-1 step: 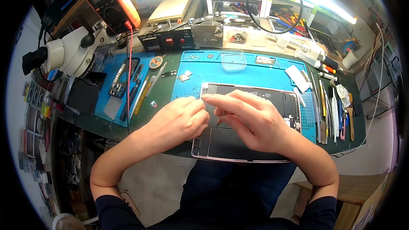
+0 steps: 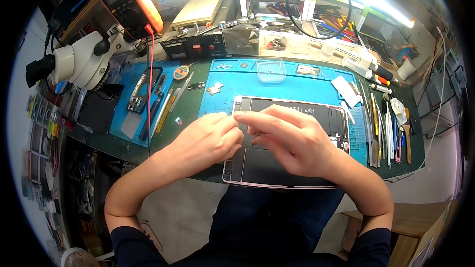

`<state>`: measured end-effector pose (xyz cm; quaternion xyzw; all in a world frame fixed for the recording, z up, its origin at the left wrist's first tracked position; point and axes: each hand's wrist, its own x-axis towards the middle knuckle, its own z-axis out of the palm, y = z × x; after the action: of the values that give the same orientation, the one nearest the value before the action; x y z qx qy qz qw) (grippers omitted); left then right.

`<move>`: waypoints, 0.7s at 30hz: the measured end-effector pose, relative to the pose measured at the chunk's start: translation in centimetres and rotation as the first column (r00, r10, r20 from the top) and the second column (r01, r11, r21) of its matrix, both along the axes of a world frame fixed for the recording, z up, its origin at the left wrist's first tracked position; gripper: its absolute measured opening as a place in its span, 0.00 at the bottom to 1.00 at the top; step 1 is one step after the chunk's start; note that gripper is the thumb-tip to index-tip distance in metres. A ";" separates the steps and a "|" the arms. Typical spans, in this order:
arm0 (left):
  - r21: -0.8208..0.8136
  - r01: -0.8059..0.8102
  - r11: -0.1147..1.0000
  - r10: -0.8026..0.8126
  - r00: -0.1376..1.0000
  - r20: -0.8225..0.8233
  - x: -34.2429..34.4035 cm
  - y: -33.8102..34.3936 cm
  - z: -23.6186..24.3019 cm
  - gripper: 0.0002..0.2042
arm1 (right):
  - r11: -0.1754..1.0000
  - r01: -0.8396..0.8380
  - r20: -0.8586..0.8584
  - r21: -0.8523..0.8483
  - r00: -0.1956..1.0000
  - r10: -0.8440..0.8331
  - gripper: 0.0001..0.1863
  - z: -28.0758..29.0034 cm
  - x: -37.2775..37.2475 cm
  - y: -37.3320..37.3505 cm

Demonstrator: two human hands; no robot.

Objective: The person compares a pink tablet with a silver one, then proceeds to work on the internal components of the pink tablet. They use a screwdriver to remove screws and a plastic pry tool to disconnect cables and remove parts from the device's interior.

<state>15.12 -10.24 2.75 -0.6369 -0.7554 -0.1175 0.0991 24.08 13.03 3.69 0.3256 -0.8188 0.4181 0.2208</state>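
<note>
A flat green counter (image 2: pixel 192 109) carries a blue, rubbery mat (image 2: pixel 237 81) with a moulded far edge. On the mat lies an opened tablet (image 2: pixel 262 167): a thin, rounded slab, pale-rimmed, with dark panels and bright fittings toward its right end. Over it, the left hand (image 2: pixel 213 138) curls in; the right hand (image 2: pixel 296 141) bends narrow. I cannot tell what either holds. Beyond sits a clear, round-cornered plastic box (image 2: pixel 271 71).

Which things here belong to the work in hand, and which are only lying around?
Seemingly in use:
opened tablet, partly covered by left hand and right hand
blue mat beneath it

Seemingly unused:
orange multimeter
white microscope
long tools at right
</note>
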 end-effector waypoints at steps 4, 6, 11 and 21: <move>0.003 -0.015 1.000 0.014 0.978 0.207 -0.6 -0.1 0.2 0.08 | 1.000 -0.005 -0.078 -0.024 0.997 0.003 0.26 0.4 -0.2 -0.6; 0.038 -0.043 0.998 0.028 0.942 0.335 -1.3 0.2 1.5 0.08 | 1.000 0.015 -0.056 0.016 0.998 -0.014 0.26 0.5 0.2 -0.8; 0.123 -0.252 0.960 0.168 0.869 0.464 -5.6 3.1 1.1 0.09 | 0.997 -0.006 -0.011 0.081 1.000 0.007 0.30 0.9 0.5 -0.9; 0.260 -0.175 0.950 0.095 0.952 0.291 -10.5 11.0 -1.4 0.10 | 0.997 0.072 -0.055 -0.018 0.996 -0.073 0.28 0.1 -0.1 -1.6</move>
<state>4.58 0.72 1.38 -0.5400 -0.7793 -0.3045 0.0912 23.98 11.46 3.83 0.3053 -0.8204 0.4069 0.2610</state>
